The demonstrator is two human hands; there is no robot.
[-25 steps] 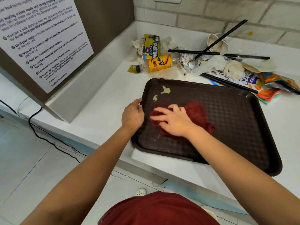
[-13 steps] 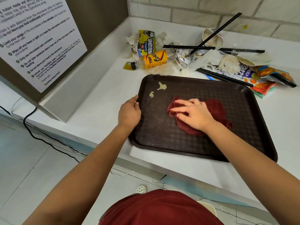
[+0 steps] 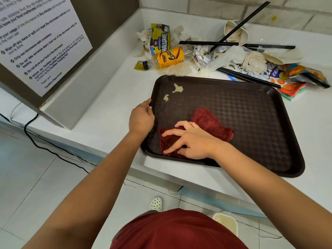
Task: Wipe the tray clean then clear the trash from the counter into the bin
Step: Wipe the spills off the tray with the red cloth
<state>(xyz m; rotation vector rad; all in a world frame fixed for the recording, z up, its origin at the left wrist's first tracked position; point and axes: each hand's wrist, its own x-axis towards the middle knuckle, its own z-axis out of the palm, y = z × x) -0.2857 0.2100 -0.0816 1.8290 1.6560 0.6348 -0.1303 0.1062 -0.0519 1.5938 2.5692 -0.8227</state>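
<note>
- step in hand looks like the wiping: the right hand (image 3: 193, 141) lies flat on the red cloth (image 3: 212, 123), fingers spread and pressing it down in the near-left corner of the tray (image 3: 260, 114).
- the left hand (image 3: 142, 118) steadies the tray, fingers curled over its left rim.
- the tray sits on the white table (image 3: 111, 97), near its front edge.
- two pale smears (image 3: 177, 88) lie in the far-left corner, apart from the cloth — so the wipe is not done.
- next move, as i judge it: push the cloth up and away to those smears, keeping the rim held so the tray does not slide.
- the trash (image 3: 233, 56) is piled just behind the tray against the wall: a bottle (image 3: 167, 59), wrappers, black straws, a crushed cup, napkins — none of it cleared yet.
- no bin clearly in view; a pale container (image 3: 226, 221) stands on the tiled floor below, though i cannot tell what it is.
- a notice board (image 3: 41, 38) stands at the left, and a cable trails beneath the table.
</note>
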